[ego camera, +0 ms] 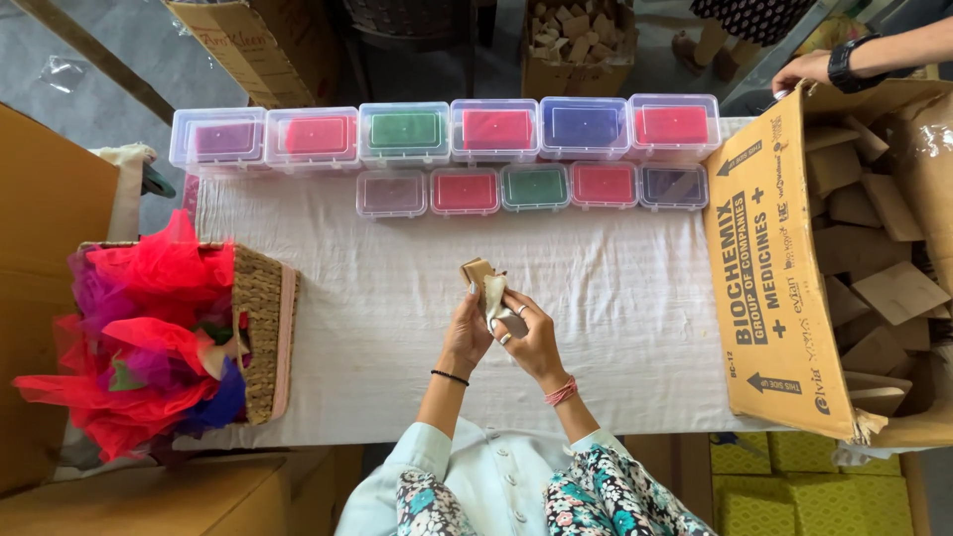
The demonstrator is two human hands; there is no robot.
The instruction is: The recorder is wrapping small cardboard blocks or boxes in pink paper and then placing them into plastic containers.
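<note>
My left hand (467, 333) and my right hand (531, 337) are raised together over the white cloth-covered table (615, 318). Between them they hold a small tan cardboard-like piece (476, 271) with a pale cream fabric pouch (493, 298) wrapped partly around it. The left hand pinches the tan piece from the left. Fingers of the right hand, which wears rings, grip the cream fabric from the right. What lies inside the fabric is hidden.
Two rows of clear plastic boxes (496, 129) with coloured inserts line the table's far edge. A wicker basket (263, 337) of red, purple and blue netting sits left. A large carton (794, 258) of tan pieces stands right; another person's hand (809, 67) touches its rim.
</note>
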